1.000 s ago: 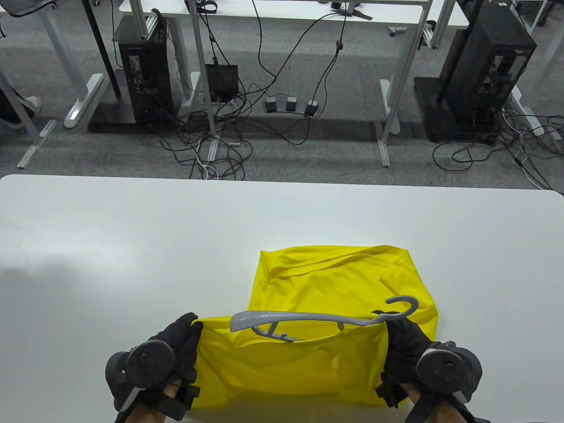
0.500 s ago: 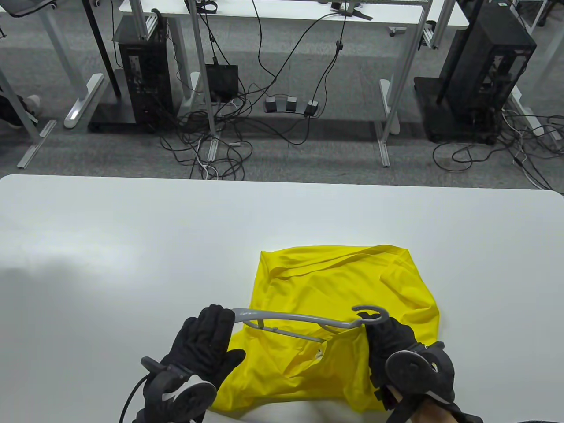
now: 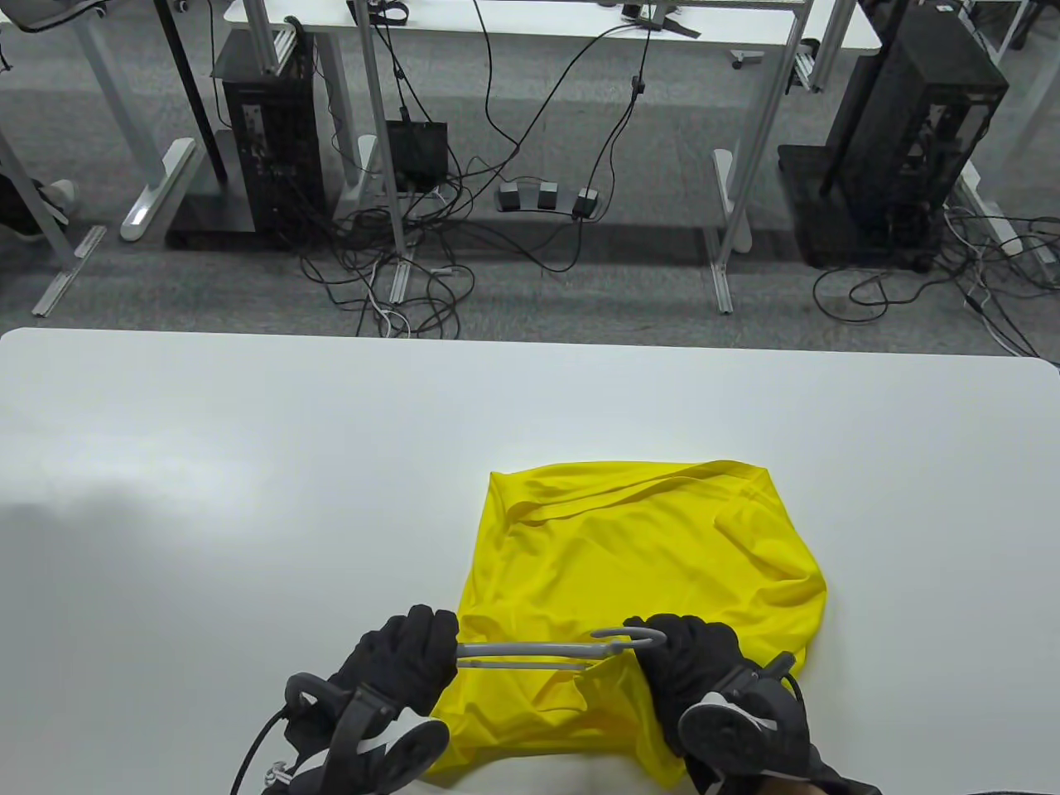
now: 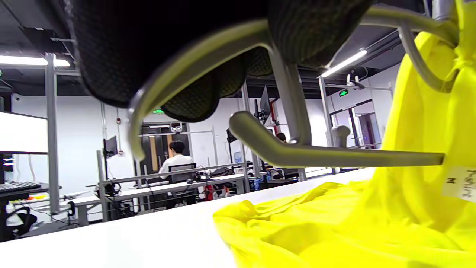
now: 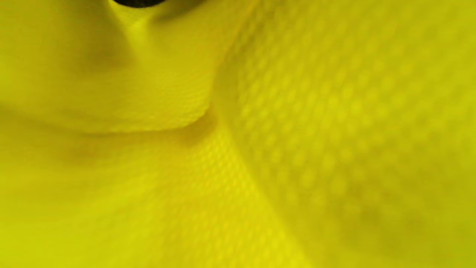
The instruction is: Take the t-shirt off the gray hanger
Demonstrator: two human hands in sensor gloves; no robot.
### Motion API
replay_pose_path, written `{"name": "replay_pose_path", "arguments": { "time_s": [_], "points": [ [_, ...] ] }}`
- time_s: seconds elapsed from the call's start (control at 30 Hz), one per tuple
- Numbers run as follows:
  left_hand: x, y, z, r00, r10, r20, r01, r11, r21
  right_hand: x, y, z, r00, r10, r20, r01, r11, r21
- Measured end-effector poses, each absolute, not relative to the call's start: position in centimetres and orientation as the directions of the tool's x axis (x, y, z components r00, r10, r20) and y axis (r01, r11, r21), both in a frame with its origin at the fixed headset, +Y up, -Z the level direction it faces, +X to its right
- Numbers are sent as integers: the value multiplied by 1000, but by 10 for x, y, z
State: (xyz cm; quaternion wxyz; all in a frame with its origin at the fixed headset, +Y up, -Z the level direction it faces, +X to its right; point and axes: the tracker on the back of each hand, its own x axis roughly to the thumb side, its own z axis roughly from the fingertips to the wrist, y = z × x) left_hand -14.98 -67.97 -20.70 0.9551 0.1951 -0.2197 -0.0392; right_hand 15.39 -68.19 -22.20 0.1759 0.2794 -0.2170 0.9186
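**Mia:** Where is the t-shirt [image 3: 638,546]?

**Ben:** It lies on the table [image 3: 248,464], mostly past the fingertips of both hands. The near part is bunched up between the hands. The gray hanger [image 3: 538,652] runs across between the hands, just above that bunch.

**Mia:** What are the hands doing?

**Ben:** The left hand [image 3: 403,662] has its fingers curled around the left end of the hanger. The left wrist view shows them wrapped over the bar. The right hand [image 3: 691,658] is closed, with the hook just beside its fingertips. I think it grips shirt cloth, since its wrist view shows only yellow.

**Mia:** How to do this well?

**Ben:** I would hold the cloth still and slide the hanger out sideways, slowly, so the end does not snag.

**Mia:** What changed?

**Ben:** Half a second ago the left hand was flat and open. Now it grips. The hanger has come nearer the person, and the hook has turned flatter.
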Motion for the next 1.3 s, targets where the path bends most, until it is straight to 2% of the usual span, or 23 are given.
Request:
{"name": "replay_pose_path", "arguments": {
  "time_s": [0.2,0.4,0.63,0.73,0.83,0.87,0.9,1.0,1.1,1.2,1.3],
  "points": [
    [-169,-679,-215,955,-90,283,-34,913,407,180,-676,-228,-807,305,505,-506,-799,-326],
    [-211,-683,-228,970,147,194,-215,892,399,221,-681,-248,-825,465,321,-554,-779,-294],
    [-241,-690,-237,963,259,82,-270,882,387,239,-695,-265,-875,469,121,-484,-852,-200],
    [-245,-692,-239,942,329,64,-328,870,369,240,-700,-271,-901,430,56,-434,-896,-99],
    [-243,-694,-239,898,434,75,-433,838,332,235,-707,-276,-916,400,27,-397,-914,80],
    [-241,-695,-240,880,469,81,-469,827,311,233,-711,-277,-920,392,21,-383,-908,171],
    [-239,-696,-240,863,499,84,-500,816,289,231,-713,-277,-919,391,37,-377,-904,201],
    [-230,-699,-240,794,602,83,-605,769,207,226,-710,-274,-901,425,91,-400,-893,208],
    [-221,-705,-242,752,657,53,-658,744,121,219,-700,-266,-888,432,157,-415,-900,132],
    [-212,-713,-246,769,638,27,-639,768,39,210,-691,-256,-877,417,239,-420,-907,41],
    [-203,-723,-250,787,616,-1,-616,787,-40,198,-687,-249,-865,389,317,-407,-913,13]
  ]
}}
